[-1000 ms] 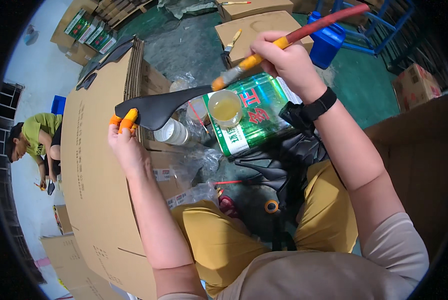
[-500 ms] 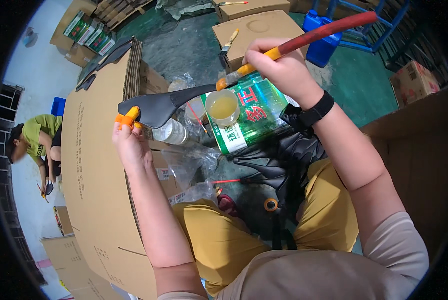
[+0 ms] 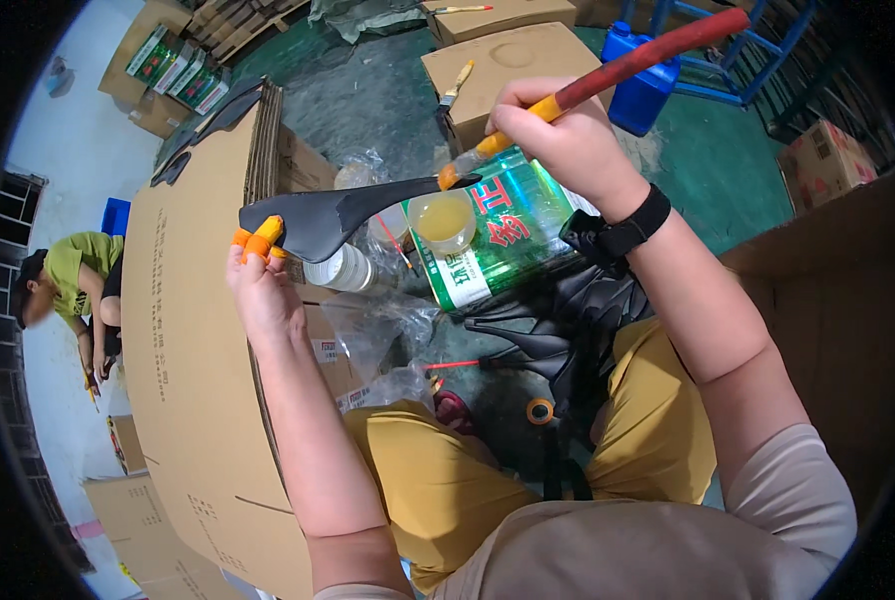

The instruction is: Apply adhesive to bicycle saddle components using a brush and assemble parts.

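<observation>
My left hand (image 3: pixel 268 300), with orange covers on its fingertips, grips the wide end of a black saddle-shaped piece (image 3: pixel 318 222). The piece's narrow end points right, over a clear cup (image 3: pixel 442 222) of yellowish liquid. In my right hand (image 3: pixel 573 140) is a brush (image 3: pixel 608 75) with a red and orange handle. Its bristle end rests at the narrow part of the black piece, just above the cup. The cup stands on a green tin (image 3: pixel 523 235). Below the tin lie several similar black pieces (image 3: pixel 528 340), overlapping.
A large cardboard stack (image 3: pixel 203 330) rises at my left. Beside the tin are a white tub (image 3: pixel 343 268) and plastic bags (image 3: pixel 383 320). Ahead stand a carton (image 3: pixel 518 75) and a blue jug (image 3: pixel 643 90). At far left a person (image 3: pixel 78 280) in green bends over.
The black piece has shifted slightly right and tilted, so its narrow tip now shows past the bristles. My brush has barely moved. The person at far left has lowered a hand.
</observation>
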Available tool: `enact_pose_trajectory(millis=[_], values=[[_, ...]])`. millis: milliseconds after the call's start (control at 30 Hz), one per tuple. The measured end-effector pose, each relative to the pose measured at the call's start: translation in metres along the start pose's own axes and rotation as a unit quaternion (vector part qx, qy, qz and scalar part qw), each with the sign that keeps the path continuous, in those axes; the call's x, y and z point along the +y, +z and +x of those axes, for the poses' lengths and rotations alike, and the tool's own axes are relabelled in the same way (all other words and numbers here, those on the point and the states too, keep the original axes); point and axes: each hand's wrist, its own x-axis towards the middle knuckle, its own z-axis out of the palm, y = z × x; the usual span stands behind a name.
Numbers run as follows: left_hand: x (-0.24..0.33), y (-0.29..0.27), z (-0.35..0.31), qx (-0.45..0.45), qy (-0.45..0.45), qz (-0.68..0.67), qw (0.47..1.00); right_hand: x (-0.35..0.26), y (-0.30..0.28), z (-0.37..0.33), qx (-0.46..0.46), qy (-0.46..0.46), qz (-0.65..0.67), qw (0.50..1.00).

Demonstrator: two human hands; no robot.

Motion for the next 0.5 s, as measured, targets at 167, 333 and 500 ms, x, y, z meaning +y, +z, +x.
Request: enact_pose_trajectory(millis=[167,333,500], values=[[0.001,0.017,-0.009,-0.028,0.014,0.003,1.000,-0.032,0.022,-0.003,-0.037,0.092,0.255,0.962],[0.007,0.010,-0.009,-0.048,-0.002,-0.050,0.998,-0.019,0.018,-0.004,-0.059,0.089,0.192,0.976],[0.011,-0.010,-0.004,-0.030,-0.004,-0.100,0.995,0.001,-0.008,-0.006,-0.045,0.108,0.162,0.980]])
